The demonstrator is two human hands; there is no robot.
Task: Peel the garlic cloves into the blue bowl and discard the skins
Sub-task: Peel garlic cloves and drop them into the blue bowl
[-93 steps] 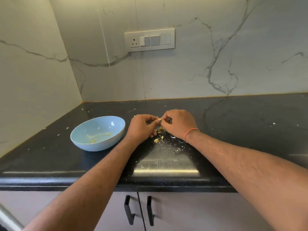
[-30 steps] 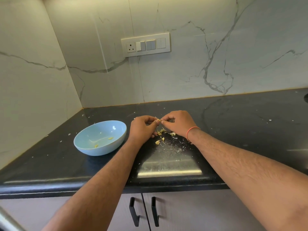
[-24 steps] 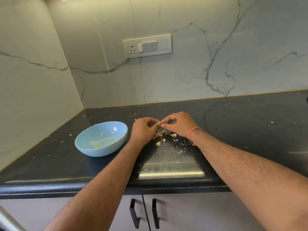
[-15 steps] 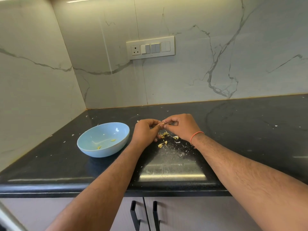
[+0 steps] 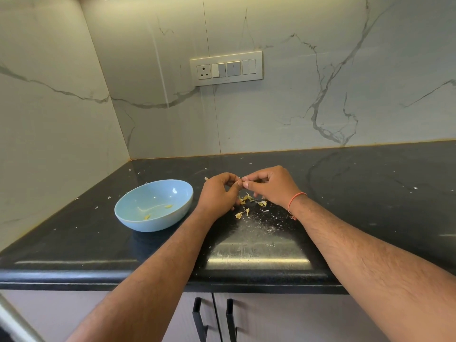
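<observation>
**Clove pinched between both hands, skins piling on the bench**

The left hand (image 5: 218,193) and right hand (image 5: 270,185) pinch one garlic clove (image 5: 241,180), mostly hidden, at 3 o'clock from the blue bowl (image 5: 153,206). It looks light, slippery and papery; fingertip grip at the ends suits. Against the earlier frames, little differs: the same pinch, skins (image 5: 246,203) beneath.

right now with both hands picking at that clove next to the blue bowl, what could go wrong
1. The clove is pinched between the left hand and right hand over bare counter, not over the blue bowl; if the grip slips, it likely lands among the skins.
2. Skin-like flecks already lie in the bowl; more may drift in.
</observation>
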